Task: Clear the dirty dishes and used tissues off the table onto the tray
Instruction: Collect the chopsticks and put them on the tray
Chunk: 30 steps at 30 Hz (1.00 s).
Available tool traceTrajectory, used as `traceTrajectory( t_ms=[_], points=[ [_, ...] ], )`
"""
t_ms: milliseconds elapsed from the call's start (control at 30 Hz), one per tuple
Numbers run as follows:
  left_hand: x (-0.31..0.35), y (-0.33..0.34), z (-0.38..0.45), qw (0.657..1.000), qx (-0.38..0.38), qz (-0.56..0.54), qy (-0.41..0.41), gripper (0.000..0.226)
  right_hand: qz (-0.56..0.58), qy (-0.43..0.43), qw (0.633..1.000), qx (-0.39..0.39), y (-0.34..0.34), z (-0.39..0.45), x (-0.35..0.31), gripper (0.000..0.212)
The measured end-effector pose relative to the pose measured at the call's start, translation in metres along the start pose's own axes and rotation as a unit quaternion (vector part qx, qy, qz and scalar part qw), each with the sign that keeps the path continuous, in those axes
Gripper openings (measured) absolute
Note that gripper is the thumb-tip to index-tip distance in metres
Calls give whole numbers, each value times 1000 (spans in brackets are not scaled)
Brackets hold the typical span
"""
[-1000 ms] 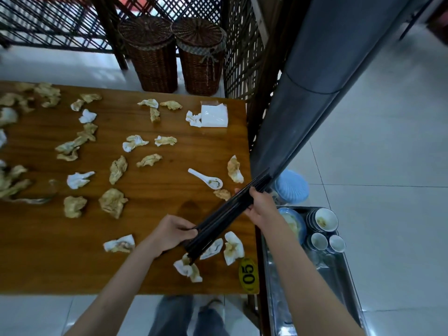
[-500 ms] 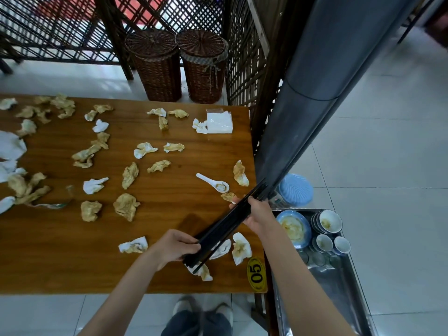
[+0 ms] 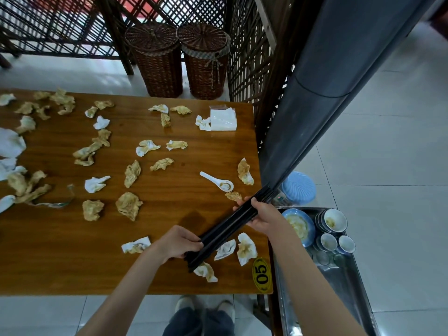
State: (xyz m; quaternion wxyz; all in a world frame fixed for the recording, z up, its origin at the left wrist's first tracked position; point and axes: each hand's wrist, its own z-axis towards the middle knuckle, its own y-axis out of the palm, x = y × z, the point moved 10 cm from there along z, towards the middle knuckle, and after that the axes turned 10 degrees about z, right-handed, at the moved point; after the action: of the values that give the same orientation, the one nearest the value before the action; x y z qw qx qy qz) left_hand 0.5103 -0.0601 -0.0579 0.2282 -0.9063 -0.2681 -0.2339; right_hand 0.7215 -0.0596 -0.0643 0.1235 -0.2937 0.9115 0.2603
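Both hands grasp a long dark sheet, apparently a black bag (image 3: 228, 232) gathered into a flat strip: the left hand (image 3: 178, 242) is clenched round its lower end above the near edge of the counter (image 3: 169, 275), and the right hand (image 3: 263, 215) grips it higher up, at the counter's right edge. Compared with the frame one second ago, the hands keep the same hold and the same spacing on the strip; the chief difference is that the view has drawn back and tilted, so more of the counter's left side and its far tissues now show. No item has left the counter in that interval. The used tissues (image 3: 128, 204) lie scattered across the surface, three of them just beside the strip's lower end, and the white spoon (image 3: 218, 182) lies near the right edge, apart from both hands. The tray (image 3: 349, 275) stands to the right of the counter and holds a plate (image 3: 299, 225), stacked bowls (image 3: 334, 220) and small cups (image 3: 337, 242). In my judgement the dishes are largely cleared, the spoon and tissues outstanding, and the bag is being readied.
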Motion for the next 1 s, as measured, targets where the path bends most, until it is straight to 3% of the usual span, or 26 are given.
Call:
traceTrajectory(
  t_ms=[467,633,800,1000],
  points=[
    [8,18,21,999,-17,41,30,11,-26,-26,996,82,-37,13,-8,18],
    [16,8,32,998,10,25,52,7,-31,-35,993,112,-56,20,-17,18],
    [27,-12,46,993,95,35,64,6,-43,-36,990,130,-66,28,-24,19],
    [29,-5,54,994,75,49,64,10,-54,-17,991,119,-51,37,-18,15]
  ],
)
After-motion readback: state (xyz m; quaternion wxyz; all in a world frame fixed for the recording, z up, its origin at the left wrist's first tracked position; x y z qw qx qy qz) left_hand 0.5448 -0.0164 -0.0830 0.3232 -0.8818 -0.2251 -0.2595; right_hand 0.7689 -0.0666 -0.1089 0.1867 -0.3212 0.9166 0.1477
